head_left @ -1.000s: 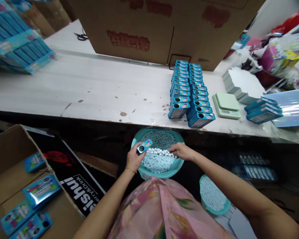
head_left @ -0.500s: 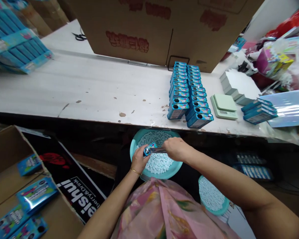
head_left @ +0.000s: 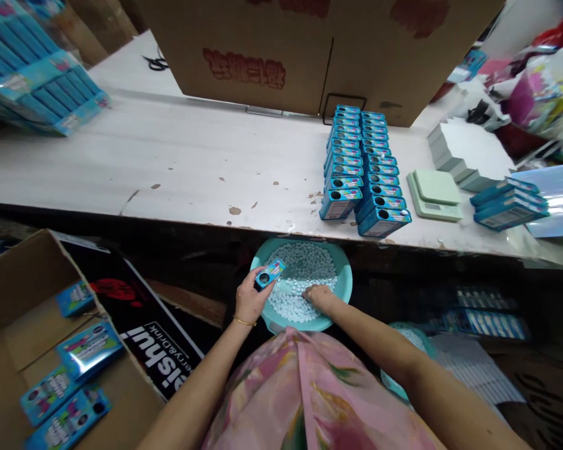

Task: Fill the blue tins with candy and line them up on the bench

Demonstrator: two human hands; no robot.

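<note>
Small shiny blue rectangular tin with a dark round spot on one face [head_left: 272,272] is just below the middle of the frame, tilted. OK, left to right: upper left has a plastic-wrapped block of blue packs [head_left: 42,81], and lower left there's an open brown cardboard carton [head_left: 0,350] with a few blue printed boxes [head_left: 90,351] inside. Next, black scissors [head_left: 156,64] on a scuffed white tabletop [head_left: 206,162]. Lower centre, the left hand [head_left: 250,301] is clamped around that tin, over the edge of a round turquoise plastic basin [head_left: 345,275] full of small white pellets [head_left: 293,307]. The right hand [head_left: 323,299], apart from the left, has its fingertips down in the pellets; can't tell if it's gripping anything. Right of centre, two rows of upright blue tins [head_left: 341,205], then a pale green flat scale [head_left: 435,190] just beside them.
</note>
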